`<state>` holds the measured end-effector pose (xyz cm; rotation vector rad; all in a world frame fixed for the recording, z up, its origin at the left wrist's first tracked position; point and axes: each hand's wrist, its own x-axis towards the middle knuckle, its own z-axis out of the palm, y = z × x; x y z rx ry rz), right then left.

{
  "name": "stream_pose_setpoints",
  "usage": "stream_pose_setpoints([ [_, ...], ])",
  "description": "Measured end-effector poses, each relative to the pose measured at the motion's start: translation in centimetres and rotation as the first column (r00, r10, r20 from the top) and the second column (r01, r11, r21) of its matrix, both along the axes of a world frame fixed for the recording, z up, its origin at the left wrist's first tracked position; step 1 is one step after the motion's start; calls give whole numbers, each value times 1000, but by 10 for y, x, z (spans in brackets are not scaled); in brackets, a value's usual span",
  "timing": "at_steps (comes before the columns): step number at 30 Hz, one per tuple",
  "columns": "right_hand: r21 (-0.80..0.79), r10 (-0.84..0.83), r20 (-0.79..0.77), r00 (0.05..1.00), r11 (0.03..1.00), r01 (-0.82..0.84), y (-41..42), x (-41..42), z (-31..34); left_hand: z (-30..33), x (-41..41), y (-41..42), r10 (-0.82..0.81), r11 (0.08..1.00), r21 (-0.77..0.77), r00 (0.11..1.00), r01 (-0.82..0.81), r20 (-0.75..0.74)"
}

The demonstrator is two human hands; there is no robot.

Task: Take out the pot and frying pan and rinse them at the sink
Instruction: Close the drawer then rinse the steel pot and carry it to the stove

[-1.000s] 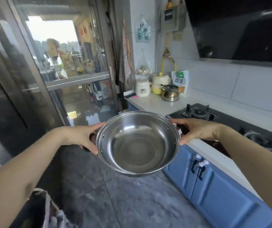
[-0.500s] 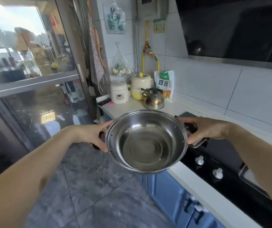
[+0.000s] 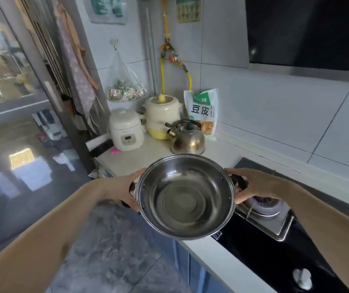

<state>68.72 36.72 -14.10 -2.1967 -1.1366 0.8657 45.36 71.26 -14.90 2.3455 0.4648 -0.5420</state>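
I hold an empty stainless steel pot (image 3: 185, 196) level in front of me, above the counter's front edge beside the stove. My left hand (image 3: 119, 190) grips its dark left handle and my right hand (image 3: 254, 183) grips the dark right handle. The inside of the pot is bare and shiny. No frying pan and no sink are in view.
A black gas stove (image 3: 275, 240) with a burner (image 3: 263, 205) lies under my right hand. At the back of the white counter (image 3: 135, 159) stand a metal kettle (image 3: 187, 137), a small rice cooker (image 3: 126, 129), a cream crock (image 3: 163, 117) and a food packet (image 3: 204, 112). A glass door (image 3: 19, 123) is on the left, blue cabinets (image 3: 199, 275) below.
The pot, held in both hands, has moved over the counter edge and stove. The view has swung right and closer to the counter; the kettle and appliances look nearer.
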Motion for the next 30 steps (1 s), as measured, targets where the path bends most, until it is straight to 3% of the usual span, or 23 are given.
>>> stream_pose_setpoints([
  [11,-40,-147,-17,989,988,146,89,66,-85,-58,102,103,-140,989,29,988,142,-60],
  [15,-102,-197,-37,980,976,192,102,77,-98,-75,117,115,-150,980,121,985,160,-90],
  [30,-146,-332,-48,942,935,323,111,77,-128,-98,148,134,-220,973,63,973,224,-66],
])
